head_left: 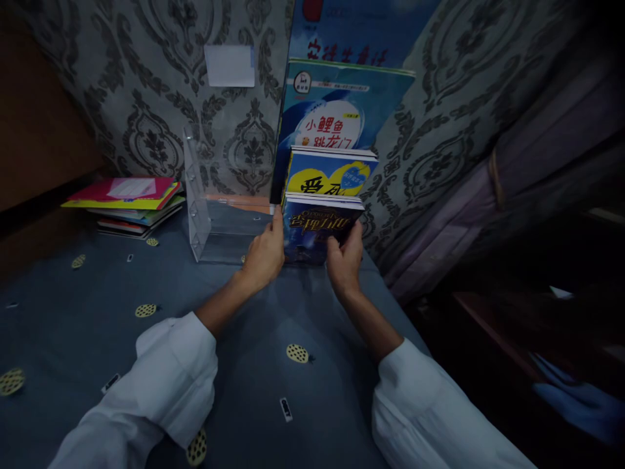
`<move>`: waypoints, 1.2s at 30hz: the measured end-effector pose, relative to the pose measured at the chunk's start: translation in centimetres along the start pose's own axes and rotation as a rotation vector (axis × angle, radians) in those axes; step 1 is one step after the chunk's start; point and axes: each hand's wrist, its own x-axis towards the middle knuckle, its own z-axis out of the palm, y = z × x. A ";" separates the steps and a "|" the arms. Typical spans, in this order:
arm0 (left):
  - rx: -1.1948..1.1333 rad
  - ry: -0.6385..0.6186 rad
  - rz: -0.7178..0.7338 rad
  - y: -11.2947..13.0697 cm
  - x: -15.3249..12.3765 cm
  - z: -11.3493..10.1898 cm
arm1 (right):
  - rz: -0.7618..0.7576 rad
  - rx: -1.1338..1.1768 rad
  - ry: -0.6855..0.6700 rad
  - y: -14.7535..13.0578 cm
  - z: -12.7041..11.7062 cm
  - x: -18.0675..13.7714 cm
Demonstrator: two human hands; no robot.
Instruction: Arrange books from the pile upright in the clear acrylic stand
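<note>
A dark blue book (317, 233) with gold lettering stands upright at the front of a row of books. My left hand (263, 255) grips its left edge, and my right hand (346, 259) holds its right side with fingers curled over the cover. Behind it stand a yellow and blue book (329, 172) and taller light blue books (342, 107), leaning against the patterned wall. A clear acrylic bookend (198, 202) stands just left of my left hand.
A stack of flat books (129, 205) with a pink cover on top lies at the back left. The blue patterned tablecloth (146, 339) covers the table. A curtain (488, 195) hangs along the right edge. A white card (229, 65) is stuck on the wall.
</note>
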 end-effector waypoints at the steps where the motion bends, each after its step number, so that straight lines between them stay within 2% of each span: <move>1: -0.005 -0.008 0.000 -0.1 0.0 -0.1 | -0.005 -0.002 -0.003 0.1 0.0 0.0; 10: -0.062 -0.062 0.054 -1.8 0.6 -1.2 | 0.025 0.080 -0.053 0.8 -0.6 0.0; 16: -0.177 -0.113 0.111 -3.5 1.2 -1.8 | 0.053 0.123 -0.064 1.5 -0.7 -0.9; 19: -0.181 -0.122 0.095 -3.9 1.1 -2.0 | 0.057 0.137 -0.058 2.0 -0.5 -1.4; 27: -0.136 -0.053 -0.001 -3.4 0.6 -1.7 | 0.067 0.138 -0.069 3.3 -0.7 -2.7; 36: -0.077 -0.128 0.041 -2.2 -0.2 -1.4 | 0.071 0.137 -0.107 3.9 -1.0 -2.5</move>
